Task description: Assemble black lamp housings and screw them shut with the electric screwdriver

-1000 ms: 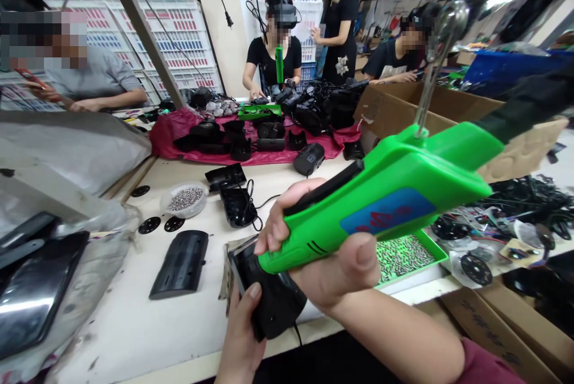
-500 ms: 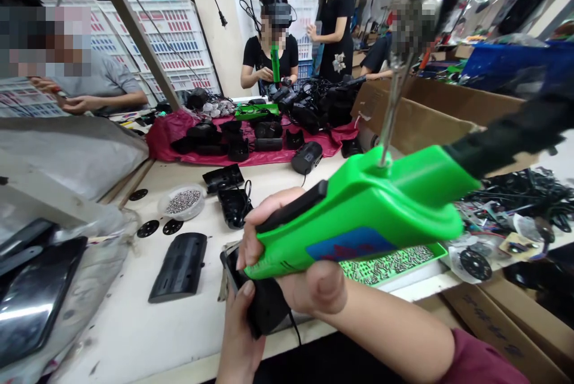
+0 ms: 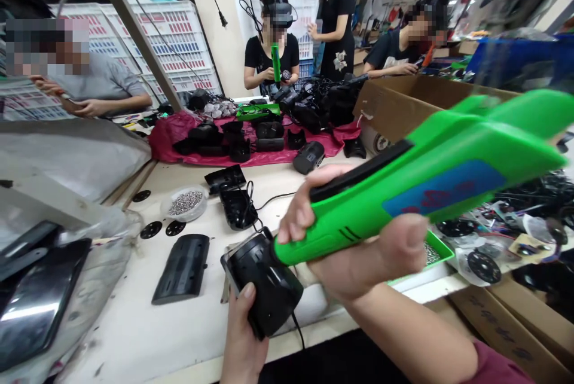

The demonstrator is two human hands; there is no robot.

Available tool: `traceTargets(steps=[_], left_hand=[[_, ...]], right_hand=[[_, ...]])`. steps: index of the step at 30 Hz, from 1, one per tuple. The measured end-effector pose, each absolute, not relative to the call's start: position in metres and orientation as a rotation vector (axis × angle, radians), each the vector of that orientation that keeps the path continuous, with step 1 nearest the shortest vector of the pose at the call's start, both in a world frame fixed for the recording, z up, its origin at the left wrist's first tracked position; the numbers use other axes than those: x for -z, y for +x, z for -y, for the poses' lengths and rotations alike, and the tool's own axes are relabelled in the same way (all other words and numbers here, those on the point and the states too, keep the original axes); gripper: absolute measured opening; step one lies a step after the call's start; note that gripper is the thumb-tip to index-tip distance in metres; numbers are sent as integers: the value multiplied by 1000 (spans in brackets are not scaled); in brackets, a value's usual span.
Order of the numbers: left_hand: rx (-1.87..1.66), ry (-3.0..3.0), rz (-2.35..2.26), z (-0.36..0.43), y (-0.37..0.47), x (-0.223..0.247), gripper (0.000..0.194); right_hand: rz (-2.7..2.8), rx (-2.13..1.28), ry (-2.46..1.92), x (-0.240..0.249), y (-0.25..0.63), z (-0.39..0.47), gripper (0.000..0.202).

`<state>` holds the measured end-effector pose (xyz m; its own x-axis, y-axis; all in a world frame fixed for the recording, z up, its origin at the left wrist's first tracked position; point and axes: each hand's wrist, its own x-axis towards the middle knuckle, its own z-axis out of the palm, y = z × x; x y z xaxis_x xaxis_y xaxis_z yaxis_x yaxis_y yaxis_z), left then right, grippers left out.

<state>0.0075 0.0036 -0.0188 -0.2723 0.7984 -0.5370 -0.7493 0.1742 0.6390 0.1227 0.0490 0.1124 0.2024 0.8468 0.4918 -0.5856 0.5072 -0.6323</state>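
Observation:
My right hand is wrapped round a green electric screwdriver with a black lever, its front end pointing down and left. That end is close to a black plastic housing; the tip is hidden, so I cannot tell if it touches. My left hand grips the housing from below, thumb on its near side. A black cable hangs from the housing's lower edge. Left of it a curved black cover lies on the white table. Behind are an open black housing part and a tub of screws.
Black discs lie by the tub. A green tray of screws sits right, partly behind my arm. Black housings rest on a pink cloth at the back, beside a cardboard box. Several people work beyond.
My right hand has drawn the screwdriver to the right and slightly up, uncovering more of the housing. My left hand still holds the housing, nearly in place.

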Motion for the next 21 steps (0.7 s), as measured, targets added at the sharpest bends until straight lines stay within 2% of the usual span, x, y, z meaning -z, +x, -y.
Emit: traceTargets(steps=[3, 7, 9, 12, 14, 17, 19, 21], left_hand=[[-1506, -131, -1077, -6, 6, 11, 34], [-1502, -281, -949, -8, 4, 2, 51], [-1490, -327, -929, -7, 3, 2, 46], [-1464, -340, -920, -7, 3, 3, 42], [-1444, -314, -923, -6, 4, 4, 46], [-1437, -240, -924, -4, 5, 6, 51], [-1462, -195, -923, -2, 5, 9, 49], [-1486, -184, -917, -2, 6, 11, 48]], right_hand=[[979, -792, -418, -103, 142, -60, 44], [1190, -669, -748, -84, 166, -72, 33], [1269, -467, -875, -79, 171, -67, 36], [1355, -159, -835, -70, 164, -48, 44], [1731, -313, -950, -60, 153, -34, 56], [2141, -713, -1277, -43, 134, -23, 93], [2179, -889, -1383, -36, 124, -22, 96], [2151, -959, -1399, -36, 120, -24, 87]])
